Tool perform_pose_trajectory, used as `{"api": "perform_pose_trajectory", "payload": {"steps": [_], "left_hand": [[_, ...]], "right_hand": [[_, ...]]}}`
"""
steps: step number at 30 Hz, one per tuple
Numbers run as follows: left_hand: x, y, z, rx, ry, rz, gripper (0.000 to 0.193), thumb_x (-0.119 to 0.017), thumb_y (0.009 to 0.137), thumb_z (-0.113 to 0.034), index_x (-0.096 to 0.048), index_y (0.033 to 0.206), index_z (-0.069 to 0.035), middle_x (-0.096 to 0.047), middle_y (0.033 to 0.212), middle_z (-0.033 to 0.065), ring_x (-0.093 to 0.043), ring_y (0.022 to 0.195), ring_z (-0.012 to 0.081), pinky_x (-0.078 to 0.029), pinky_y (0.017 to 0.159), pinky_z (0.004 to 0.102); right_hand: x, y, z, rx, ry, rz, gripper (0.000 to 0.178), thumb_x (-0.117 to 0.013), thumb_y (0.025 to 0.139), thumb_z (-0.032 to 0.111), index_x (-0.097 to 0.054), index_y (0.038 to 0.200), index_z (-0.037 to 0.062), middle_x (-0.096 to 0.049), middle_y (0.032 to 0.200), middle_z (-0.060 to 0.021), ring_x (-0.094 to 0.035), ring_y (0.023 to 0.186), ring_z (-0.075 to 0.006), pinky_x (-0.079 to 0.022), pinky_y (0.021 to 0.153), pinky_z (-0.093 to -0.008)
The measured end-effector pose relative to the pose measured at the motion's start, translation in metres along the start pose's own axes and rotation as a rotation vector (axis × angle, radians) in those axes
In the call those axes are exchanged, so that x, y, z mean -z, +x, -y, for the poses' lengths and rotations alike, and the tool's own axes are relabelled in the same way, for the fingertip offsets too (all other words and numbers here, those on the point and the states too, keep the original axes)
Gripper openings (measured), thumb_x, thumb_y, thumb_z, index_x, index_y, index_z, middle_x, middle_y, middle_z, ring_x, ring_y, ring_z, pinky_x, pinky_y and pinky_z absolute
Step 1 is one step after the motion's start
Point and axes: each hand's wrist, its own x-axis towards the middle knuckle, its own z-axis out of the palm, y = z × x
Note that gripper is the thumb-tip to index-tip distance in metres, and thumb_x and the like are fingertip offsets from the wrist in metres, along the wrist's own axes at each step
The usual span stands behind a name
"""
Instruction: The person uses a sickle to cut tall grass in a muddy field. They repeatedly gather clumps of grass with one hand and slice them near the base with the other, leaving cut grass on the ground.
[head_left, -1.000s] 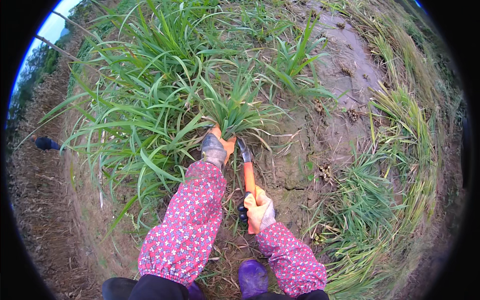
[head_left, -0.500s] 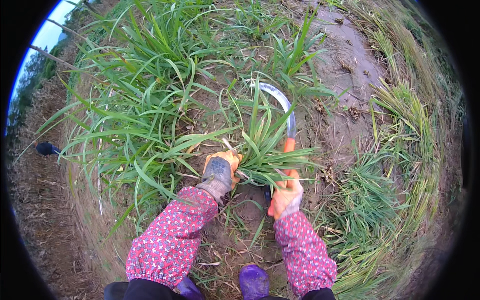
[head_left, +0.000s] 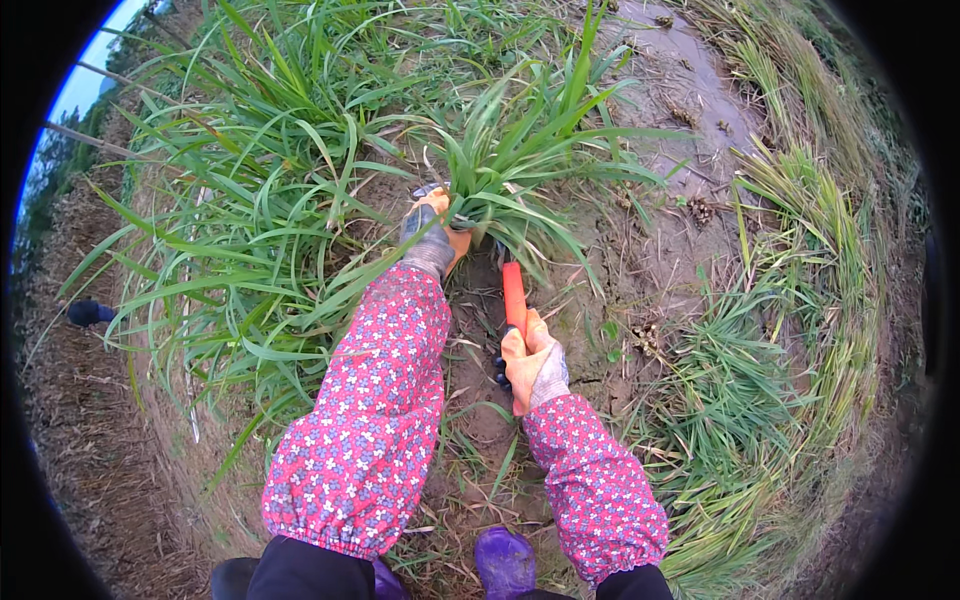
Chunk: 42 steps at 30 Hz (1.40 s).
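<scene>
Left hand (head_left: 438, 230) has moved forward and grips grass (head_left: 492, 182). Right hand (head_left: 531, 360), nearby, grips the orange-handled sickle (head_left: 514, 292). Glove marks (head_left: 427, 240) are too blurry to read.

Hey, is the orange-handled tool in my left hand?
No, your right hand grips the orange handle, while your left hand is at the base of the green grass.

An outdoor place, apparently farmland, is indicated by clumps of long green grass (head_left: 265, 270) rooted in muddy soil (head_left: 570, 345). A wet strip (head_left: 695, 95) is bordered on the right by flattened yellow-green stalks (head_left: 835, 265), brown stubbly ground (head_left: 90, 430) is seen at far left, and trees (head_left: 75, 165) are set beneath pale sky (head_left: 82, 88)
</scene>
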Motion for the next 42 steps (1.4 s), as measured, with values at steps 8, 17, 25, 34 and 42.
{"api": "perform_pose_trajectory", "payload": {"steps": [8, 17, 25, 34, 42], "left_hand": [[-0.007, -0.107, 0.037, -0.002, 0.178, -0.118, 0.032, -0.068, 0.07, -0.02, -0.06, 0.098, -0.005, -0.061, 0.086, 0.018, -0.06, 0.082, 0.0337, -0.049, 0.073, 0.0414], [0.083, -0.363, -0.019, 0.346, -1.527, 0.874, 0.018, -0.064, 0.082, -0.011, -0.062, 0.098, -0.004, -0.061, 0.084, 0.0049, -0.056, 0.081, 0.0155, -0.043, 0.069, 0.0301], [0.111, -0.392, -0.024, 0.446, -1.582, 0.934, 0.037, -0.064, 0.085, -0.018, -0.048, 0.116, -0.004, -0.059, 0.098, 0.0059, -0.054, 0.09, 0.015, -0.042, 0.083, 0.0303], [0.189, -0.385, -0.03, 0.754, -1.52, 1.118, 0.045, -0.068, 0.08, -0.012, -0.052, 0.121, -0.005, -0.06, 0.109, 0.0072, -0.057, 0.098, 0.0168, -0.047, 0.083, 0.0323], [0.191, -0.429, 0.073, -0.148, -1.457, 0.367, 0.038, -0.062, 0.08, -0.002, -0.052, 0.116, 0.002, -0.058, 0.113, 0.0126, -0.056, 0.102, 0.0235, -0.045, 0.088, 0.036]], "right_hand": [[0.03, -0.16, -0.056, -0.168, 0.248, 0.221, 0.041, -0.053, 0.088, 0.009, -0.047, 0.129, 0.0048, -0.049, 0.078, 0.0053, -0.044, 0.063, -0.0041, -0.038, 0.052, -0.0203], [0.042, -0.209, -0.05, -0.325, 0.655, 0.591, 0.034, -0.061, 0.081, 0.003, -0.055, 0.114, -0.0026, -0.063, 0.097, -0.0023, -0.057, 0.08, -0.0077, -0.046, 0.071, -0.0246], [0.014, -0.23, -0.049, -0.202, 0.584, 0.413, 0.009, -0.066, 0.079, 0.001, -0.062, 0.086, 0.0029, -0.063, 0.08, -0.0028, -0.055, 0.066, -0.0074, -0.043, 0.055, -0.0234], [-0.017, -0.261, 0.011, -0.019, 0.038, 0.664, 0.013, -0.066, 0.079, 0.008, -0.056, 0.088, 0.0049, -0.058, 0.071, -0.0016, -0.053, 0.054, -0.007, -0.039, 0.043, -0.0231], [0.009, -0.279, 0.016, -0.166, 0.245, 0.247, 0.036, -0.057, 0.089, 0.02, -0.052, 0.119, 0.0021, -0.058, 0.067, -0.0055, -0.053, 0.048, -0.0137, -0.046, 0.042, -0.0273]]}}
